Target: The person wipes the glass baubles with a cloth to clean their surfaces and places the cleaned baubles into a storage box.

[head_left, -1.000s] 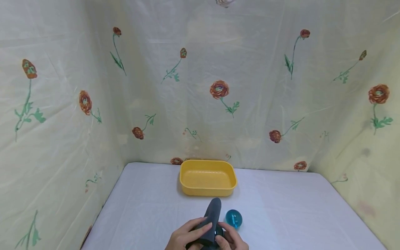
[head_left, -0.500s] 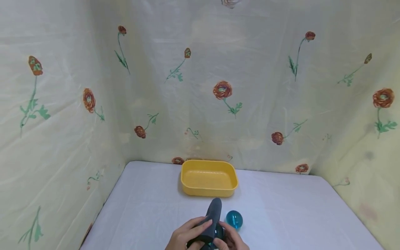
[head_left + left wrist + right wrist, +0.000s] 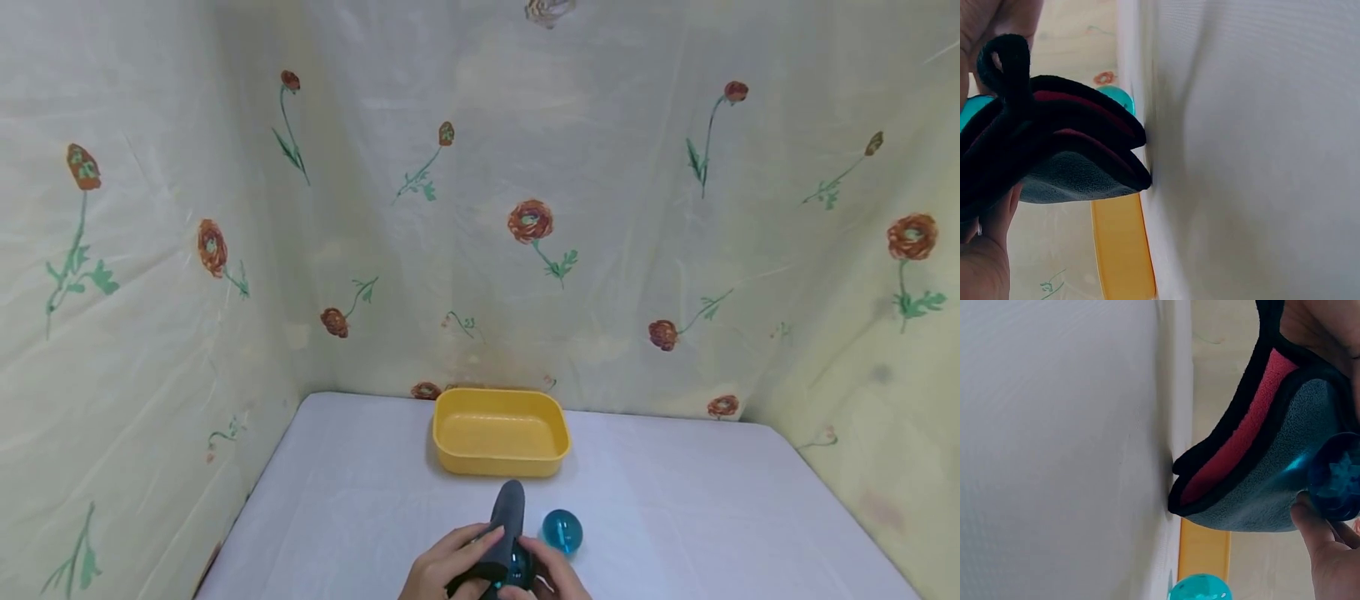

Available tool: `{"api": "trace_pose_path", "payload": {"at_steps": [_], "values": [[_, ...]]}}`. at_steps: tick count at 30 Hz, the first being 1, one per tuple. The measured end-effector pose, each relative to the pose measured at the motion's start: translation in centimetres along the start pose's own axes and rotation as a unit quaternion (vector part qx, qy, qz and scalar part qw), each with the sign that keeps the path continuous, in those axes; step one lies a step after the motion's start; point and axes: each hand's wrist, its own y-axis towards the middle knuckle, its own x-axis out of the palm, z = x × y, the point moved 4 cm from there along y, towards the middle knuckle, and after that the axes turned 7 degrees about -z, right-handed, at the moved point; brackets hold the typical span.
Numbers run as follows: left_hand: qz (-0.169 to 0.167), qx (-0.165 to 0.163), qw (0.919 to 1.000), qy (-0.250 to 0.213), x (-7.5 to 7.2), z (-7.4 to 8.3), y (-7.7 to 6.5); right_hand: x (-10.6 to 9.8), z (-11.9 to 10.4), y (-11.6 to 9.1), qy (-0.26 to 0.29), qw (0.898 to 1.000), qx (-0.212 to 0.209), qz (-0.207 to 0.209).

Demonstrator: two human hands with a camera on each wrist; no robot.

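Note:
Near the front edge of the head view, my left hand (image 3: pixel 448 568) grips a folded cloth (image 3: pixel 509 510), grey with black edging. Its red inner side shows between the layers in the right wrist view, and a black hanging loop (image 3: pixel 1009 69) sticks out in the left wrist view. Against the cloth's right side, my right hand (image 3: pixel 557 570) holds a clear blue ball (image 3: pixel 1337 478) between fingers and thumb. The cloth hides part of this ball. A second clear blue ball (image 3: pixel 562 532) lies on the table just beyond my right hand.
A yellow plastic tub (image 3: pixel 501 467) with nothing in it stands at the back of the table, beyond the cloth. White cloth covers the table (image 3: pixel 720 508). Flower-printed curtains (image 3: pixel 600 167) hang behind it and on both sides.
My right hand and the held ball have shifted slightly left against the cloth, and the cloth's upper end has tipped a little left. The second ball and the tub stay put.

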Motion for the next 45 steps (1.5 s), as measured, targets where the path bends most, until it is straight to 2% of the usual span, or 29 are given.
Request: {"api": "trace_pose_path", "payload": {"at_steps": [6,10,14,17,23,29,37,45], "values": [[-0.003,0.001,1.0000,0.000,-0.1,0.1,0.0,-0.1,-0.6,-0.5,-0.024,0.998,-0.047,0.026],[-0.010,0.004,0.9999,-0.008,-0.1,0.1,0.0,0.0,-0.7,-0.8,-0.050,0.996,-0.068,0.026],[-0.011,0.001,0.9999,-0.002,-0.1,0.1,0.0,0.1,-0.6,-0.7,-0.046,0.997,-0.059,0.024],[-0.007,0.001,1.0000,0.005,-0.1,0.2,-0.1,0.0,-0.4,-0.4,-0.026,0.999,-0.033,0.019],[-0.006,0.018,0.9998,0.011,-0.2,0.6,-0.3,-0.1,0.6,0.3,0.002,1.000,0.016,-0.020],[-0.005,0.039,0.9991,0.011,-0.4,1.0,-0.5,-0.3,1.9,0.9,0.045,0.998,0.025,-0.046],[0.001,0.058,0.9981,0.019,-0.2,1.3,-0.6,-0.6,2.9,1.1,0.036,0.997,0.025,-0.058],[0.008,0.059,0.9978,0.028,0.1,1.3,-0.8,-0.9,3.3,1.2,0.034,0.998,0.024,-0.051]]}}
